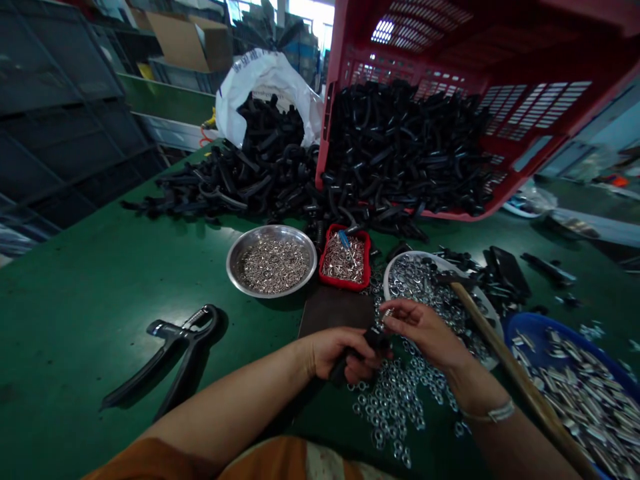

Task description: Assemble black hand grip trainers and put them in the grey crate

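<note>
My left hand (336, 355) is closed around a black plastic handle (371, 339), held low over the green table (100, 300). Just to its right, my right hand (423, 327) pinches a small silver metal piece (386, 313) against the handle's top end. Beneath both hands lie several loose silver washers (395, 407) scattered on the table. A dark flat block (333, 310) sits just beyond my left hand.
A steel bowl (271, 261) of small rings, a red tray (345, 259) of clips, a white bowl (430, 280) of washers and a blue basin (575, 387) of metal parts surround me. A wooden-handled hammer (510, 367) leans right. An assembled black gripper (170, 357) lies left. A tipped red crate (480, 100) spills black handles.
</note>
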Available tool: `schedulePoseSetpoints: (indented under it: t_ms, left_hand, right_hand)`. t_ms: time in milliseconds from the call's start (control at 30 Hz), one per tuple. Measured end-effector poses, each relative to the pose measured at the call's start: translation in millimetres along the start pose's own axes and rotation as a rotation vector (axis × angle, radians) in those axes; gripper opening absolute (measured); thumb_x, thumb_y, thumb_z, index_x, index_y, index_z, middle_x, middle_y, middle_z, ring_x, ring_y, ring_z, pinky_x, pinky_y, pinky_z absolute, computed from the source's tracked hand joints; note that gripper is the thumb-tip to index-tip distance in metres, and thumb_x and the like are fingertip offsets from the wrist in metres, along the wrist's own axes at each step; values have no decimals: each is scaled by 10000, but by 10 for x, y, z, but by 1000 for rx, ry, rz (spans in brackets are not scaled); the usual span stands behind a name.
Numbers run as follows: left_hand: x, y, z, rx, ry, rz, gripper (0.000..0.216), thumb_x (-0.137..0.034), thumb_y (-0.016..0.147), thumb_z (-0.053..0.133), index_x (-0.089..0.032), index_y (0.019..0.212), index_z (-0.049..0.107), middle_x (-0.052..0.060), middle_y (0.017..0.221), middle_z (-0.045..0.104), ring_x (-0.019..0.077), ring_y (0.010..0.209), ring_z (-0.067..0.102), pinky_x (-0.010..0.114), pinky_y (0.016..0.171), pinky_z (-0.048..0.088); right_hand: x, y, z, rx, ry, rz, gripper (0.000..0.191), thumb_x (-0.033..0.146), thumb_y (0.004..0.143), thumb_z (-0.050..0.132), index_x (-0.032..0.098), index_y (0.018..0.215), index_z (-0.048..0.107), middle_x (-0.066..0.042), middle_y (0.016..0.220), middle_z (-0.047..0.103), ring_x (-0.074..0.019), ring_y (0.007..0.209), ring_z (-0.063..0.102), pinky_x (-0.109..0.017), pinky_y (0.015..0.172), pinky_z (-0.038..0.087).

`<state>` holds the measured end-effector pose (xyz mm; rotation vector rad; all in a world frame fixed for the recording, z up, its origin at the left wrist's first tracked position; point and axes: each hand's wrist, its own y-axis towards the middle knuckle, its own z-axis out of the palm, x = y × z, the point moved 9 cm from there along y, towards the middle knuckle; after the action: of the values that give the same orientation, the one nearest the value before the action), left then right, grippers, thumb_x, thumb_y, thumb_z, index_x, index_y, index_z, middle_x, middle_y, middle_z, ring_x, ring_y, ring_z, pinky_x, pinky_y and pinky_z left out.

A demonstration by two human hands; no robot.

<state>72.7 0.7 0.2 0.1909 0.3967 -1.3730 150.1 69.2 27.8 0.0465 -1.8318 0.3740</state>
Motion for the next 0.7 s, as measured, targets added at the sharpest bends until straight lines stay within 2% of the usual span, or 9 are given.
schedulePoseSetpoints:
  t_ms: [67, 133, 167, 267, 333, 400, 533, 633, 700]
  left_hand:
    - [-73, -2, -50, -12, -129, 52, 300, -240, 637, 621, -141, 895, 507, -35, 648, 385, 8, 425, 268, 118, 391, 183]
    - [-162, 8, -153, -79, -237, 125, 282, -389, 710, 571, -148, 833, 489, -38, 646, 358, 16, 427, 258, 118, 387, 203]
    - [-200, 13, -211, -122, -277, 160, 303, -445, 749, 521, -148, 792, 479, -41, 630, 340, 19, 423, 250, 119, 382, 211]
    - [-262, 34, -331, -214, -345, 233, 304, -447, 818, 425, -152, 759, 465, -40, 613, 330, 34, 430, 285, 126, 385, 264]
    - [-253, 52, -356, -233, -360, 240, 260, -412, 825, 418, -160, 814, 480, -28, 644, 367, 52, 472, 355, 143, 419, 332]
    - [-233, 61, -365, -241, -360, 240, 241, -397, 818, 423, -166, 843, 486, -19, 671, 396, 69, 513, 402, 170, 457, 385]
    - [-220, 53, -362, -233, -364, 253, 233, -387, 814, 432, -161, 814, 487, -15, 675, 410, 69, 504, 403, 165, 439, 376]
    - [-196, 65, -344, -235, -372, 228, 245, -386, 817, 438, -147, 795, 492, -8, 668, 423, 62, 491, 398, 134, 389, 318]
    - [-175, 83, -342, -265, -353, 212, 265, -390, 827, 433, -136, 801, 503, -1, 669, 443, 59, 485, 405, 126, 372, 301]
  right_hand:
    - [-88, -3, -211, -134, -86, -13, 331, 386, 691, 636, 207, 967, 607, -42, 810, 638, -166, 716, 577, -307, 620, 459]
    - [-25, -98, -424, -318, -354, -122, 288, 383, 730, 594, 211, 960, 614, -57, 864, 633, -182, 736, 572, -336, 643, 456]
    - [43, -158, -444, -359, -536, -194, 237, 360, 753, 568, 216, 933, 624, -59, 874, 629, -191, 758, 567, -352, 674, 451]
    - [107, -263, -200, -248, -1050, -319, 173, 253, 797, 503, 226, 896, 642, -72, 893, 608, -218, 819, 548, -370, 724, 433]
    - [45, -271, -34, -175, -1288, -296, 182, 215, 806, 482, 227, 896, 641, -85, 886, 584, -227, 822, 535, -343, 664, 435]
    - [-2, -254, 63, -175, -1447, -263, 177, 192, 817, 465, 221, 867, 633, -88, 869, 556, -225, 818, 524, -304, 593, 424]
    - [-60, -226, 112, -188, -1548, -276, 183, 141, 820, 448, 194, 794, 621, -79, 860, 548, -215, 835, 524, -273, 565, 422]
    - [-18, -245, 59, -163, -1378, -352, 162, 212, 824, 485, 204, 814, 646, -63, 890, 592, -205, 846, 547, -303, 645, 462]
    - [110, -269, -2, -215, -1179, -416, 184, 267, 834, 484, 205, 863, 655, -49, 900, 629, -186, 840, 575, -321, 722, 478]
